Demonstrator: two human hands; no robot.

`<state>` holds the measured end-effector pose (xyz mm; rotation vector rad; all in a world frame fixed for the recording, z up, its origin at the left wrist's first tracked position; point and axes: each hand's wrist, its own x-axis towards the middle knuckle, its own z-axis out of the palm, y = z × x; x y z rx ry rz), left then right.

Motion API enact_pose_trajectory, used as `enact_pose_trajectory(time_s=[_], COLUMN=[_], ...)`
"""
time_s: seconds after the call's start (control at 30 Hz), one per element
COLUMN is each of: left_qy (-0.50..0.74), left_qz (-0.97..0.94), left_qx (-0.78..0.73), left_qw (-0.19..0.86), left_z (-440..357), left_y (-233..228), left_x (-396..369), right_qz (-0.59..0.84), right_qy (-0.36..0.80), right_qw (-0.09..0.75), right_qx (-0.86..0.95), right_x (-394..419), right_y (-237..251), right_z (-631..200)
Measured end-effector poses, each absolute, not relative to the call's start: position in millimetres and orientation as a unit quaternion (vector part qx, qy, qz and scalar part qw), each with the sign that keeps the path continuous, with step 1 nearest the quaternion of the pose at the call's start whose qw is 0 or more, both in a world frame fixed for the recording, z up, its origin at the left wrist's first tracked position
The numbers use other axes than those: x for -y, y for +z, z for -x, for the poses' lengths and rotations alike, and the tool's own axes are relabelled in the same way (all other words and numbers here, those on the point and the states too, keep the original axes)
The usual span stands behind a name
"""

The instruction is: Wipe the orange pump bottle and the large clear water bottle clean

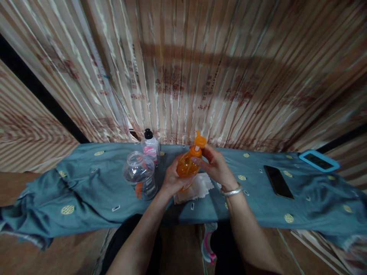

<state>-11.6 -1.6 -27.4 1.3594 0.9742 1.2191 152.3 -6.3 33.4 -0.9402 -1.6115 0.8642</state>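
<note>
An orange see-through pump bottle [186, 168] is held up over the cloth-covered table, tilted a little to the right. My left hand [172, 176] wraps round its body. At the neck, my right hand [213, 164] grips the bottle's collar between thumb and fingers, just under the orange pump head [200, 140]. A short pale stem shows between pump head and collar. Below the bottle lies a crumpled white cloth [197, 189], partly hidden by my left hand. A clear, wide-bodied plastic container [137, 172] stands left of my left hand.
Behind the clear container stands a clear bottle [151, 149] with a black cap and pink label. To the right lie a dark phone [278, 181] and a blue-framed tablet [319, 160]. A blue-green patterned cloth [94, 191] covers the table; a striped curtain [183, 68] hangs behind.
</note>
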Motion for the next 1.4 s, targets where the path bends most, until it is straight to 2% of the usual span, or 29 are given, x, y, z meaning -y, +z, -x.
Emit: enact_pose_trajectory(time_s=[0.13,0.43,0.73,1.03,1.27,1.4], left_qy=[0.514,0.516,0.520,0.532,0.540,0.545], left_qz=[-0.560,-0.555,-0.544,-0.550,-0.533,-0.521], left_qx=[-0.382,-0.375,-0.385,-0.379,-0.363,-0.362], left_qw=[0.526,0.535,0.535,0.520,0.540,0.549], left_z=[11.8,13.2,11.9,12.4,11.0,10.4], left_y=[-27.5,-29.6,-31.4,-32.1,-33.4,-33.5], left_x=[2.0,0.4,-0.4,-1.2,-3.4,-5.9], right_qz=[0.416,0.363,0.369,0.359,0.357,0.353], right_qy=[0.336,0.416,0.425,0.479,0.457,0.465], right_qw=[0.545,0.516,0.587,0.542,0.598,0.603], right_qx=[0.646,0.655,0.583,0.590,0.553,0.544], right_x=[4.5,3.6,-4.8,-1.1,-6.9,-7.3], right_y=[26.6,35.2,20.8,29.9,20.4,22.0], right_z=[-146.6,-159.2,-142.8,-153.8,-139.8,-139.4])
